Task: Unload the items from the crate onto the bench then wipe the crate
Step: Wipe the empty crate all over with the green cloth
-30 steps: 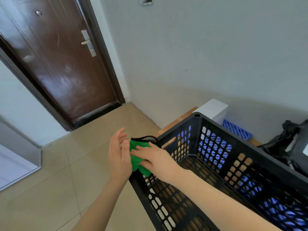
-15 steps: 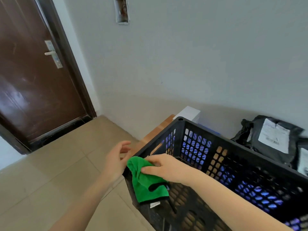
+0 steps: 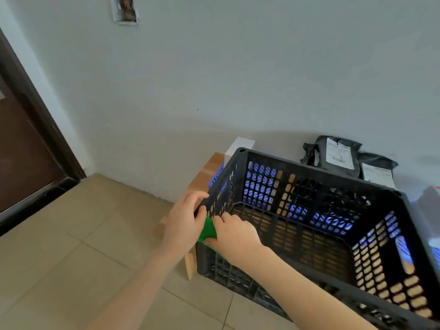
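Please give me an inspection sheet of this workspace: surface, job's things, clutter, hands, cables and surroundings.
Surface: wooden bench, carrying the crate.
Job's things: black crate, no items visible inside; green cloth at its near left rim; grey parcels lying behind the crate.
Clutter: white box and blue perforated item at the crate's far left corner.
Hands: left hand grips the crate's rim; right hand holds the cloth against the rim.
Cables: nothing seen.
Surroundings: tiled floor, brown door, pale wall.
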The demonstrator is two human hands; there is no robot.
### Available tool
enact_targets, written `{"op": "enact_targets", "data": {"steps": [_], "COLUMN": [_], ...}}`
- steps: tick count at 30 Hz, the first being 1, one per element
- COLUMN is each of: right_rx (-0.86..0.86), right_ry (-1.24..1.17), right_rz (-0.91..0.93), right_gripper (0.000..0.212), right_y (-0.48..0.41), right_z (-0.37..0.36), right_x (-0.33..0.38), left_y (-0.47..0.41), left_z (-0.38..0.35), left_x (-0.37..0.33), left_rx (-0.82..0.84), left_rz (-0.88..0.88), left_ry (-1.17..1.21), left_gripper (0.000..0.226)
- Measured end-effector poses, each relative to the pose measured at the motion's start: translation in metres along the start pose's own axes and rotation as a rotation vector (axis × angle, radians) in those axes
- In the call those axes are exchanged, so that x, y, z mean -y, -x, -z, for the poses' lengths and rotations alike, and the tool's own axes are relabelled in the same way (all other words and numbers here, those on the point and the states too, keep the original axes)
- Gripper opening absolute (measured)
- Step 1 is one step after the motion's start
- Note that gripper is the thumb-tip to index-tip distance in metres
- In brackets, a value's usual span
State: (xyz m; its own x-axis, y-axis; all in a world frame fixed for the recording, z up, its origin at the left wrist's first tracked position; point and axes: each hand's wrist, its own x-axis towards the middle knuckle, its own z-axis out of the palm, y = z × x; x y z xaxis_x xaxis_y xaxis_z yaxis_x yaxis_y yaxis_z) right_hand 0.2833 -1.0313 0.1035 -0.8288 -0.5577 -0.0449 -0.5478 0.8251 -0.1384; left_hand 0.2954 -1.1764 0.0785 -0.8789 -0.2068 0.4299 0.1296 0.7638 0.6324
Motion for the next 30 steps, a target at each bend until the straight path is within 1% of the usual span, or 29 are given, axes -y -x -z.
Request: {"op": "enact_targets", "data": {"steps": [2,4,6,9,12,15,17,19,26,28,30], "right_rx": [-0.106,-0.161,-0.181,-0.175,-0.179,-0.185,-0.179,-0.173,-0.156,-0.152,-0.148], "right_ry": [0.048,0.079,0.096,0.115,0.151,0.179,0.19,0.202,0.311,0.329,0.343], "right_rz": [0.005,0.012,0.018,0.005,-0.029,-0.074,-0.114,-0.154,-0.324,-0.397,-0.44], "right_gripper": [0.046,0.039,0.038,0.037,0.038,0.039,0.039,0.038,0.04,0.042,0.043], "right_y": [0.005,0.009,0.015,0.029,0.053,0.088,0.112,0.135,0.223,0.252,0.271], "right_z": [-0.006,-0.011,-0.013,-0.015,-0.016,-0.015,-0.013,-0.01,-0.002,0.001,0.004], "right_x": [0.003,0.003,-0.002,-0.017,-0.042,-0.072,-0.093,-0.113,-0.174,-0.192,-0.203], "left_y": [0.003,0.006,0.01,0.015,0.016,0.018,0.017,0.015,0.012,0.013,0.014], "left_z": [-0.004,-0.008,-0.008,-0.008,-0.007,-0.007,-0.005,-0.004,-0.005,-0.007,-0.009], "left_x": [-0.006,-0.008,-0.008,-0.009,-0.01,-0.007,-0.007,-0.008,-0.004,-0.002,-0.002], "left_rx": [0.164,0.269,0.329,0.431,0.49,0.563,0.593,0.616,0.682,0.672,0.643], "left_rz": [-0.091,-0.07,-0.005,0.01,0.031,-0.071,-0.089,-0.074,-0.077,-0.078,-0.092], "left_ry": [0.004,0.043,0.051,-0.062,-0.113,-0.29,-0.332,-0.327,-0.341,-0.339,-0.331], "left_gripper": [0.026,0.026,0.028,0.036,0.044,0.057,0.074,0.082,0.082,0.077,0.066]}}
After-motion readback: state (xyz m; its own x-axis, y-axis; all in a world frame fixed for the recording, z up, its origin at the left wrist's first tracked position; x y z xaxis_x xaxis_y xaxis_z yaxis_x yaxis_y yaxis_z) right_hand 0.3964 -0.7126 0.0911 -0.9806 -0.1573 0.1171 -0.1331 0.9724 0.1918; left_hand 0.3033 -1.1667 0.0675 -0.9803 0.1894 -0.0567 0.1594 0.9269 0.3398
